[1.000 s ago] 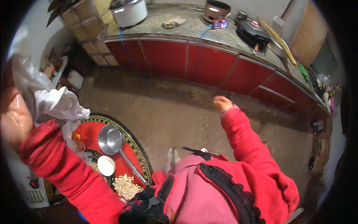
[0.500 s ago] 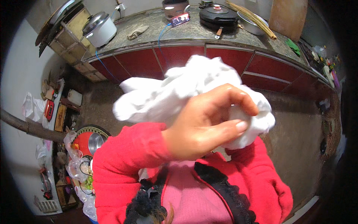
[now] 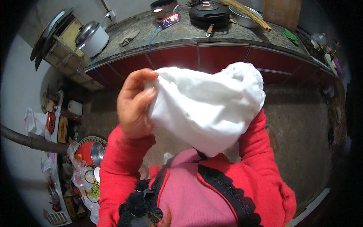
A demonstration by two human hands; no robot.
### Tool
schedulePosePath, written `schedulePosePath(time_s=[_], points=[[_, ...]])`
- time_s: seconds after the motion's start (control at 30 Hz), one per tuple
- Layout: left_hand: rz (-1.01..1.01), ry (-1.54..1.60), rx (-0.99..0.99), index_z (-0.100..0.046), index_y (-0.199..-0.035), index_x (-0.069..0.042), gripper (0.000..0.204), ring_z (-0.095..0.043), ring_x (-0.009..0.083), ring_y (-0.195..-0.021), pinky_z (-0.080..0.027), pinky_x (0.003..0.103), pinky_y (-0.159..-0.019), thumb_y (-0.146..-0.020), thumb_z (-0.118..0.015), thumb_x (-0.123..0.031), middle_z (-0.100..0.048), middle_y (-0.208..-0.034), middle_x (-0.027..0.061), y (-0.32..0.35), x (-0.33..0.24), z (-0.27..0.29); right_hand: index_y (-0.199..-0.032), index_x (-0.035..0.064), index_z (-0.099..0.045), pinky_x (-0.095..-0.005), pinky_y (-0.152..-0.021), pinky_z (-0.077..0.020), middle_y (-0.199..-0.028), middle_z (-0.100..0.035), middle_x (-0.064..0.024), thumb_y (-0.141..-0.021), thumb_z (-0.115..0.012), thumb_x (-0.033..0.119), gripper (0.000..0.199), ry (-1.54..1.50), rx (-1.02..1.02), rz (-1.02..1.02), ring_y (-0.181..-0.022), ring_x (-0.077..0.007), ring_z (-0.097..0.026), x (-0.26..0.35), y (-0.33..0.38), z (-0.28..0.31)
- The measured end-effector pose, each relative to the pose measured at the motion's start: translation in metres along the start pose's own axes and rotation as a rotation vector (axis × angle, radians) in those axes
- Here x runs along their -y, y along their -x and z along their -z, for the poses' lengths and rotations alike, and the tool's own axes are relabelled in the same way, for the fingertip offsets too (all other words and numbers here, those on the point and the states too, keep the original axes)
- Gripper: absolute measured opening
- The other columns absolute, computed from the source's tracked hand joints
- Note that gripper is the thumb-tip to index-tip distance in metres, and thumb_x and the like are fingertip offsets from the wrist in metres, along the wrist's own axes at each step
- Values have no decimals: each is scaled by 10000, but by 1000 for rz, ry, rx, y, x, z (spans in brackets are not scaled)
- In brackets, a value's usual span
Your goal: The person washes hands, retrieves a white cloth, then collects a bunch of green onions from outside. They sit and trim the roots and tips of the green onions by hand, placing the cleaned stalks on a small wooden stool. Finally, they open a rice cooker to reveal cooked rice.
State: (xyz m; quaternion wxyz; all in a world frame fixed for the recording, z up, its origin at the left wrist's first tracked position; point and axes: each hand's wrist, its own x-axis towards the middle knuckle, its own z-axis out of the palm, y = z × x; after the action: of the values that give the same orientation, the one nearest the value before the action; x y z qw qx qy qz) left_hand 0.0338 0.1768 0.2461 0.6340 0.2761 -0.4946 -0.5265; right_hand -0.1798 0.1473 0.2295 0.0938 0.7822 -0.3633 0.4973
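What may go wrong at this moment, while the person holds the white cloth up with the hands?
1. The white cloth fills the middle of the view and may hide the floor and the low things at the left, such as the metal bowl.
2. Only the left hand shows a grip, at one edge. The right hand is hidden behind the cloth, so its hold cannot be judged; the cloth might slip to the dirty-looking floor.

A cloth (image 3: 206,108) is held up in front of the chest, the left hand (image 3: 134,104) on its left edge. Behind it runs a counter (image 3: 181,36) carrying a rice cooker (image 3: 92,38) at left and a pan (image 3: 209,11) farther right. A round tray (image 3: 85,149) lies on the floor (image 3: 298,125) at lower left.
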Motion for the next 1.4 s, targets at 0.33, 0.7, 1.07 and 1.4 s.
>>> schedulePosePath(time_s=[0.33, 0.7, 1.07, 1.4], points=[[269, -18, -109, -528, -936, -7, 210, -509, 75, -733, -420, 201, -642, -843, -427, -166, -551, -840, 18, -7, 130, 21, -898, 21, -416, -257, -541, -395, -698, -469, -44, -710, -522, 132, 243, -569, 43, -288, -616, -138, -482, 52, 12, -61], [-790, -1211, 12, -552, -760, -21, 80, -483, 151, -572, -407, 245, -460, -684, -577, -15, -499, -730, 68, -19, 94, 21, -1100, -45, -245, -232, -586, -398, -791, -450, -58, -711, -525, 83, 496, -712, 207, -602, -649, -137, -459, 72, 34, -68], [443, 80, 167, -445, -1053, -16, 352, -468, 82, -797, -379, 245, -737, -798, -438, -258, -505, -904, 24, 13, 77, 18, -1013, -13, -411, -262, -599, -389, -768, -481, -83, -714, -509, 104, 336, -490, 23, -166, -667, -181, -475, 37, 11, -68], [151, -323, -15, -457, -1031, 37, 308, -494, 108, -838, -396, 230, -738, -834, -420, -198, -537, -931, 64, 17, 101, 17, -957, -5, -496, -283, -600, -387, -747, -501, -92, -728, -479, 128, 265, -645, 30, -285, -668, -205, -485, 43, 23, -67]])
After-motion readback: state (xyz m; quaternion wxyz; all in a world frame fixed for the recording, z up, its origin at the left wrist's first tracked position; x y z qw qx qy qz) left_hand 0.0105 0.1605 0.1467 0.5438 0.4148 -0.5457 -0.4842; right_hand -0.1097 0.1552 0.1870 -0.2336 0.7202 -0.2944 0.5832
